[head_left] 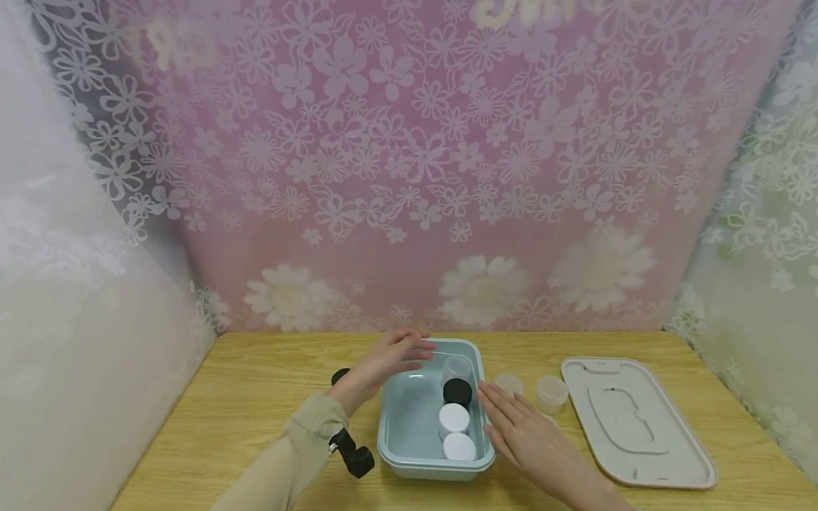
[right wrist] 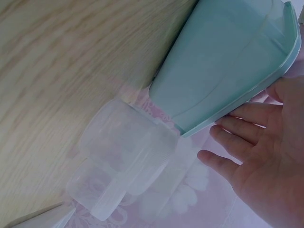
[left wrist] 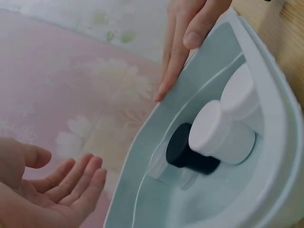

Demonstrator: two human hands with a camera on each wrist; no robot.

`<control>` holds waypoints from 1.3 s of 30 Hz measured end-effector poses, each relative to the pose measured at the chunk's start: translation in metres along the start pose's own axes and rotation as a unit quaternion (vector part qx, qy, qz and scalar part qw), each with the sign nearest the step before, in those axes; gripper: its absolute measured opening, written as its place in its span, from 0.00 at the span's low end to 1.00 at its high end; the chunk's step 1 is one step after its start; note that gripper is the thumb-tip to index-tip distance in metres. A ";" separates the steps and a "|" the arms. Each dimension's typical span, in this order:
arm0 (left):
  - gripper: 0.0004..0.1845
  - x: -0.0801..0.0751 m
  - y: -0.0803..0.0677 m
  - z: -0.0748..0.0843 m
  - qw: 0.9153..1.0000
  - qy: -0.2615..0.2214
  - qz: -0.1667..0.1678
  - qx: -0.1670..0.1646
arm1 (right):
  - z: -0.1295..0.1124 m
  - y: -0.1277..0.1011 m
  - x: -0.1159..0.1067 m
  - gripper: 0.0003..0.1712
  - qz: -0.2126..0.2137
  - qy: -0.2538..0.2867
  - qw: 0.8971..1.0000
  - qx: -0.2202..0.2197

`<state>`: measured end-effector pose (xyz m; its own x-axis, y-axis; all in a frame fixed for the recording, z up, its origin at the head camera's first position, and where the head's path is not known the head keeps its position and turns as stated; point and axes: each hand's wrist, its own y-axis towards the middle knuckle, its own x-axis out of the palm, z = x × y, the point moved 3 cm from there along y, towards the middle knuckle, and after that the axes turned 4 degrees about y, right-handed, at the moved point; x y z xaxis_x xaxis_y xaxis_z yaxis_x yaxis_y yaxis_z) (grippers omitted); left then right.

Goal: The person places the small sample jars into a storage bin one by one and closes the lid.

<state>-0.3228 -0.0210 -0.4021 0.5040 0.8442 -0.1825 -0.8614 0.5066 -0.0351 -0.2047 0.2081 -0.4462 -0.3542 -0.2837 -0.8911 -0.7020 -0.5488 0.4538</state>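
A light blue plastic bin (head_left: 416, 413) stands on the table. Along its right side sit a clear jar (head_left: 456, 368), a black-lidded jar (head_left: 457, 394), a white jar (head_left: 454, 419) and another white jar (head_left: 459, 447). My left hand (head_left: 391, 357) hovers by the bin's far left corner, fingers extended and holding nothing; the left wrist view shows its palm (left wrist: 57, 197) apart from the rim. Against the right rim lie the extended fingers of my right hand (head_left: 529, 441). In the right wrist view that hand (right wrist: 261, 147) has its fingertips at the bin's rim.
Right of the bin stand translucent containers (head_left: 551, 393), one partly hidden by my right hand. A pale rounded lid (head_left: 637, 421) lies flat farther right. Behind my left wrist, a black round object (head_left: 341, 376) partly shows. Floral curtains (head_left: 410, 168) enclose the wooden table (head_left: 262, 392).
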 end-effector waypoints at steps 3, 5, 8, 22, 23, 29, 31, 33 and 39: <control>0.23 -0.010 -0.004 0.000 0.999 -0.008 0.017 0.033 | 0.000 0.000 0.000 0.33 -0.004 0.001 1.000 0.003; 0.22 -0.019 -0.007 -0.002 0.998 -0.009 0.040 0.049 | 0.000 0.000 0.001 0.33 -0.006 0.002 1.000 0.005; 0.21 -0.034 -0.012 -0.005 0.994 0.003 0.084 0.072 | 0.001 0.000 0.001 0.33 -0.011 0.006 1.000 0.010; 0.21 -0.086 -0.043 -0.050 0.948 0.234 0.203 0.068 | 0.000 0.001 0.000 0.33 -0.026 0.015 0.999 0.021; 0.22 -0.087 -0.044 -0.054 0.948 0.241 0.198 0.062 | 0.000 0.001 0.000 0.33 -0.026 0.016 0.999 0.020; 0.29 -0.093 -0.050 -0.071 0.946 0.281 0.160 0.023 | 0.000 0.001 0.000 0.32 -0.025 0.015 0.999 0.020; 0.30 -0.094 -0.051 -0.075 0.943 0.298 0.148 0.010 | 0.000 0.001 0.000 0.32 -0.028 0.015 0.999 0.022; 0.32 -0.093 -0.051 -0.079 0.942 0.306 0.139 -0.002 | 0.000 0.001 0.000 0.33 -0.031 0.014 0.999 0.024; 0.27 -0.093 -0.050 -0.086 0.938 0.314 0.145 -0.009 | 0.000 0.001 0.001 0.32 -0.029 0.012 0.999 0.023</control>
<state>-0.3315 -0.1399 -0.4681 0.1168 0.6735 -0.7299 -0.9604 0.2638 0.0897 -0.2060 0.2075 -0.4465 -0.2987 -0.2713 -0.9150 -0.7488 -0.5278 0.4009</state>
